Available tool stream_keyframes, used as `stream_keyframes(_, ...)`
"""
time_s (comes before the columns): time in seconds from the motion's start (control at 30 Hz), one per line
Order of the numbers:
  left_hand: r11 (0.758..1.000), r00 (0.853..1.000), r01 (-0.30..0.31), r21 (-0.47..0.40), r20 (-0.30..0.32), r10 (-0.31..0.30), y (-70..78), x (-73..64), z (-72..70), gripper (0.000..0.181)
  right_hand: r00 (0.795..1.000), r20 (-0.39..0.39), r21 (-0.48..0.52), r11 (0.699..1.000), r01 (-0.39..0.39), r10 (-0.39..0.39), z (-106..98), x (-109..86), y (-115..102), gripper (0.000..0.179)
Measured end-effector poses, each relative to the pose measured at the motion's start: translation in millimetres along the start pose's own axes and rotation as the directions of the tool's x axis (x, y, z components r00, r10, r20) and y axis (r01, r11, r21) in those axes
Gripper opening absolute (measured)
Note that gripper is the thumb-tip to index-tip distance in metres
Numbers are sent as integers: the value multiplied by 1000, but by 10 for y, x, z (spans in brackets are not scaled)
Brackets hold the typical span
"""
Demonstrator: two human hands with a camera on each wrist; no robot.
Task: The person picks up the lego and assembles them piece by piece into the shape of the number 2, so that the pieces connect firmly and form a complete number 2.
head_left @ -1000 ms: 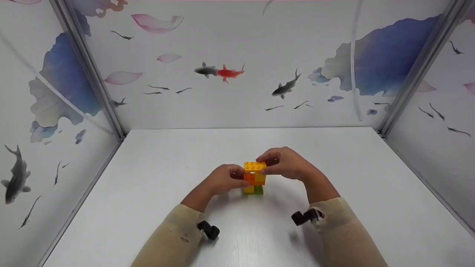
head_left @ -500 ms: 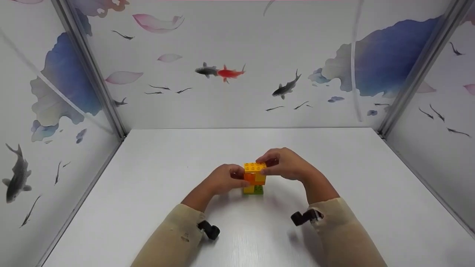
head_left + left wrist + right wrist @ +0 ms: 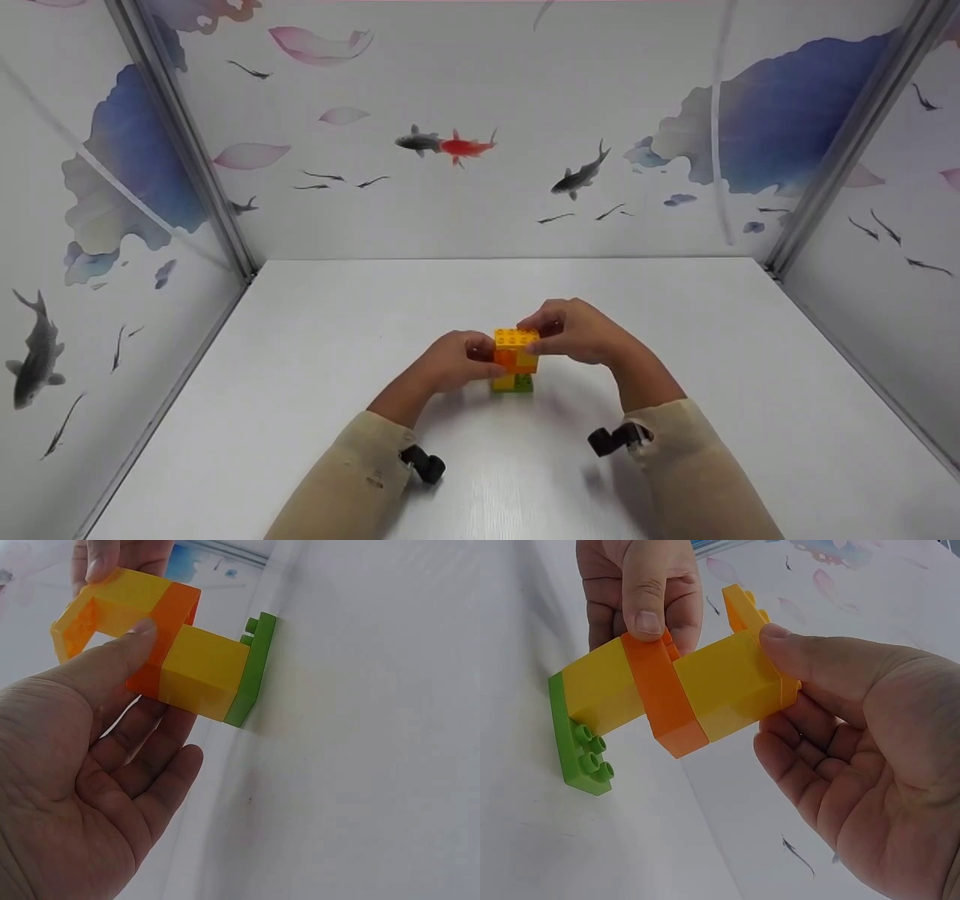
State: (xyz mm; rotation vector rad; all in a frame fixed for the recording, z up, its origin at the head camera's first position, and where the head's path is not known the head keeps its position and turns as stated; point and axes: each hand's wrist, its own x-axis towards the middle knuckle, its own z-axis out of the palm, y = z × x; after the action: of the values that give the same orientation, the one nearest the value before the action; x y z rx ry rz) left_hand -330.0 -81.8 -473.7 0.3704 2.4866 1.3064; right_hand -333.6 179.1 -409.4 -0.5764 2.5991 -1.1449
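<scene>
A small tower of toy building bricks stands on the white table between both hands. Its base is a green plate point(image 3: 577, 746) with bare studs at one end. Above that come a yellow brick point(image 3: 202, 675), an orange brick point(image 3: 664, 697) and a second yellow brick point(image 3: 727, 686). A thin yellow-orange brick point(image 3: 511, 339) caps the tower, studs up, jutting out leftward over a gap. My left hand point(image 3: 454, 364) pinches the orange brick from the left, thumb in front. On the right side, my right hand point(image 3: 581, 334) pinches the top brick by its end, thumb nearest me.
The white table point(image 3: 300, 322) runs back to a white wall point(image 3: 450, 217) printed with fish and petals. Similar panels with metal corner posts point(image 3: 187, 142) close in the left and right sides. Black wrist mounts point(image 3: 424, 465) stick out from both sleeves.
</scene>
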Motion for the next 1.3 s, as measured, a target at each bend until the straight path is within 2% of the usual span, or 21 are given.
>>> stream_keyframes(0.17, 1000, 1000, -21, -3, -6, 21, -11, 0, -2, 27, 998, -6, 6, 998, 56, -56, 1, -10, 15, 30)
stream_keyframes(0.5, 999, 1000, 7, 33, -18, -6, 8, 3, 15, 27, 995, -34, 21, 995, 94, -93, -35, -29, 63, 34)
stream_keyframes(0.73, 1000, 999, 27, 13, -22, -27, 8, 9, 15, 26, 997, -53, 23, 998, 52, -50, -117, -88, 199, 44)
stream_keyframes(0.93, 999, 999, 41, 6, -26, -41, 13, 9, 29, 28, 999, -37, 52, 998, 19, -17, -146, -137, 318, 49)
stream_keyframes(1.1, 1000, 999, 17, 22, -28, -16, 18, 0, 32, 29, 1000, -9, 89, 996, 13, -12, -105, -116, 377, 47)
stream_keyframes(1.3, 1000, 1000, -12, 19, -23, 13, 9, -11, 20, 30, 999, 21, 107, 994, -37, 35, 24, -51, 411, 44)
